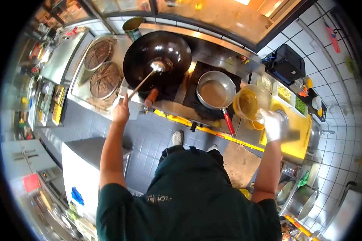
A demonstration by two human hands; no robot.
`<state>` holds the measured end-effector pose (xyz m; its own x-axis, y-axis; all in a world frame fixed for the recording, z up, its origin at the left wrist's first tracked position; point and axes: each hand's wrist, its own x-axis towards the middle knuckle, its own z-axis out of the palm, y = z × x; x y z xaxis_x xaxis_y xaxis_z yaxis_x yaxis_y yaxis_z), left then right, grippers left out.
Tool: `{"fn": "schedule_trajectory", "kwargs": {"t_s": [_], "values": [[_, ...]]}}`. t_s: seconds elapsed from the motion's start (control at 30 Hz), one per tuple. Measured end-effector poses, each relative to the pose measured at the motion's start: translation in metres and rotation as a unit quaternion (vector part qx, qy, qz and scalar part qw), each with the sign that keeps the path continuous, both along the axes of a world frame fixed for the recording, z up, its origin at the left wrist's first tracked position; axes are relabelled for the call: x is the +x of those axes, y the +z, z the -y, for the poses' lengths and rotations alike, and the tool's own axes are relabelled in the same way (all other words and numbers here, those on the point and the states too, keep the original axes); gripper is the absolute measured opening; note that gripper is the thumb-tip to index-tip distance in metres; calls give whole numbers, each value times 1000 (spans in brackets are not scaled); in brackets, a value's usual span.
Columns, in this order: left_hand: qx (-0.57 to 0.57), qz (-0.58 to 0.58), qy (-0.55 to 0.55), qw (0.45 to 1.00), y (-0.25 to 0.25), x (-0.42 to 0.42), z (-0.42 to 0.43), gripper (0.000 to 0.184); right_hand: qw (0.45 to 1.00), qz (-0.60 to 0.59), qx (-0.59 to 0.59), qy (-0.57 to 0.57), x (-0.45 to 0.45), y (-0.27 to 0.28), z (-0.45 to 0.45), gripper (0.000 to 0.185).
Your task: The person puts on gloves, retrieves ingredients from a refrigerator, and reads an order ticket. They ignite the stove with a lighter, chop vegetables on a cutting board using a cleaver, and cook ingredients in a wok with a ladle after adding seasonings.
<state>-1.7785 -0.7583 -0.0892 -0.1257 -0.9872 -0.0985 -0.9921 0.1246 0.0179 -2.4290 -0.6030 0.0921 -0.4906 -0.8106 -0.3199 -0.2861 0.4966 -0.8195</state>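
Observation:
My left hand [121, 109] is closed round the handle of a metal ladle [158, 66], whose bowl rests inside a large black wok [142, 52] on the stove. At the right, my right hand [272, 123], in a white glove, is blurred by motion beside a clear container [248, 103] with yellowish contents. Whether its fingers grip the container's edge cannot be made out. Between the hands a silver pan [213, 89] with a red handle [229, 122] sits on the other burner, with some brownish liquid in it.
Two round mesh-covered pans [105, 80] lie on the steel counter at the left. A green can [133, 27] stands behind the wok. Trays of chopped food [300, 105] and a yellow board [295, 146] are at the right. A yellow rail [205, 129] runs along the stove's front.

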Motion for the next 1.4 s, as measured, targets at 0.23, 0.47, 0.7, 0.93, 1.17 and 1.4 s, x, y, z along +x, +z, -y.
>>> {"fn": "schedule_trajectory", "kwargs": {"t_s": [0.23, 0.47, 0.7, 0.93, 1.17, 1.4], "values": [[-53, -289, -22, 955, 61, -14, -39, 47, 995, 77, -63, -27, 53, -23, 88, 26], [133, -577, 169, 788, 135, -9, -62, 46, 997, -4, -46, 69, 81, -35, 155, 34], [67, -456, 180, 869, 167, -26, -72, 50, 984, -126, -24, 121, 114, -28, 200, 33], [143, -666, 144, 718, 271, -33, -94, 62, 966, -200, 9, 163, 159, -3, 224, 36], [156, -543, 62, 823, 307, -53, -97, 61, 948, -243, 40, 202, 194, 17, 239, 31], [6, -332, -150, 931, 292, -69, -87, 65, 933, -276, 37, 227, 216, 16, 240, 37]]}}
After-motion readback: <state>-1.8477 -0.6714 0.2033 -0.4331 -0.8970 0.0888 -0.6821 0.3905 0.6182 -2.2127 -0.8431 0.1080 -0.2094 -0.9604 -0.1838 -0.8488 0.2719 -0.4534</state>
